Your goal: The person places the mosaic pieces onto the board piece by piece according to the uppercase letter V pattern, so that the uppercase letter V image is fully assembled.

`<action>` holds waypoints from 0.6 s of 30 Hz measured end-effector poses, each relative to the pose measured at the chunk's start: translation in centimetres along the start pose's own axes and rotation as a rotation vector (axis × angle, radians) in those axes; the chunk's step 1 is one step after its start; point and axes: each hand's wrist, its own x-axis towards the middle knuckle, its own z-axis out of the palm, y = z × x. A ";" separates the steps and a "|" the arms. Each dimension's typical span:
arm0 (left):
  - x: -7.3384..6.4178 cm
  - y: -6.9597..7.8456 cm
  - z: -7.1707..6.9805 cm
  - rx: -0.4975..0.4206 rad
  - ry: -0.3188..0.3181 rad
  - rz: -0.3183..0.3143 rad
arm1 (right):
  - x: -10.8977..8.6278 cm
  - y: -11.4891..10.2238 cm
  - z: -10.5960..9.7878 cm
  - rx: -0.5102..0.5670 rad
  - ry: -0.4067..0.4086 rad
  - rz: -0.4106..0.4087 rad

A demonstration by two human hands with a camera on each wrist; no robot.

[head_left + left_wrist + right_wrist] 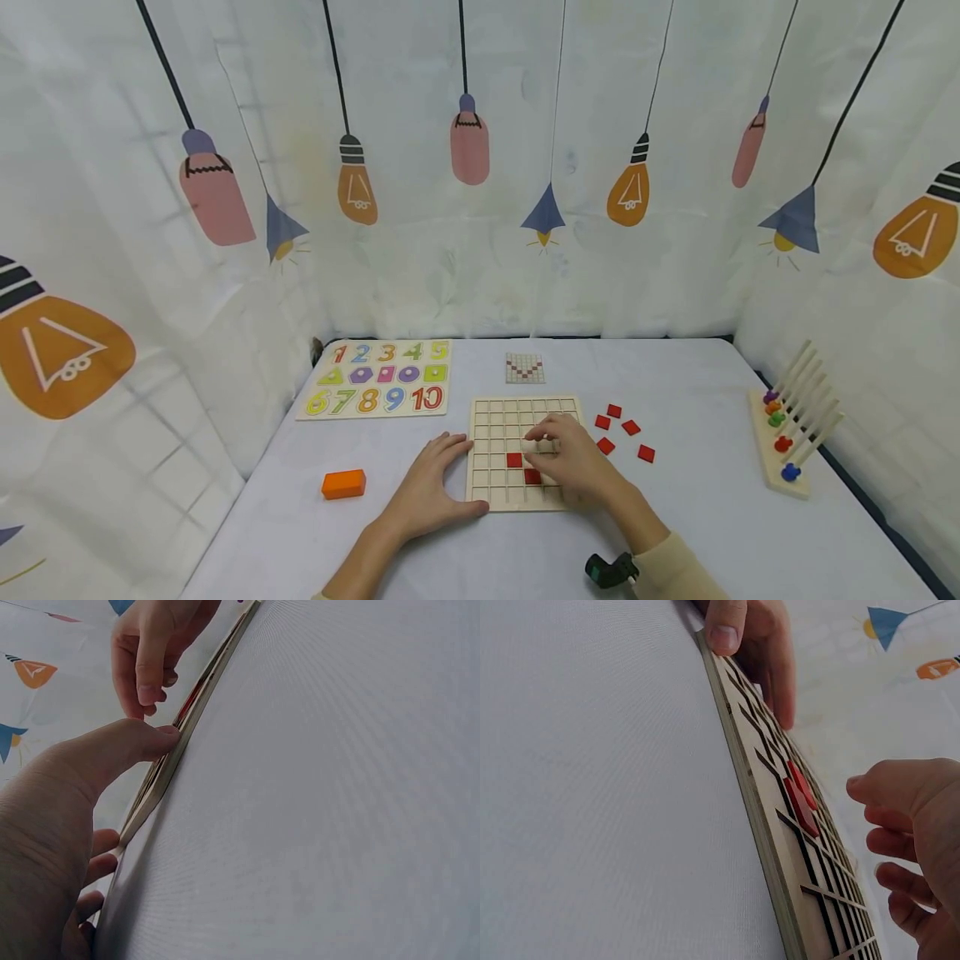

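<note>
A wooden grid board [491, 496] lies flat on the table, with two red square tiles [513, 460] set diagonally in its cells. My left hand [437, 482] steadies the board's left side; its thumb rests on the near left corner and its spread fingers touch the left edge. Above the board's right half hovers my right hand [576, 460], fingers loosely bent, thumb and index apart. Nothing shows between those fingers in the right wrist view, where the red tiles [801, 808] sit beside the hand. Several loose red tiles [631, 427] lie right of the board.
Behind the board lies a small pattern card [525, 368]. A number and shape puzzle [375, 379] is at back left, an orange block [343, 484] at left. A pegged wooden stand [780, 450] stands at far right. Near the right sleeve is a black object [609, 572].
</note>
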 end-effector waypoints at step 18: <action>0.0 0.0 0.0 -0.003 -0.001 0.003 | -1.4 2.8 -2.2 -0.056 0.069 0.031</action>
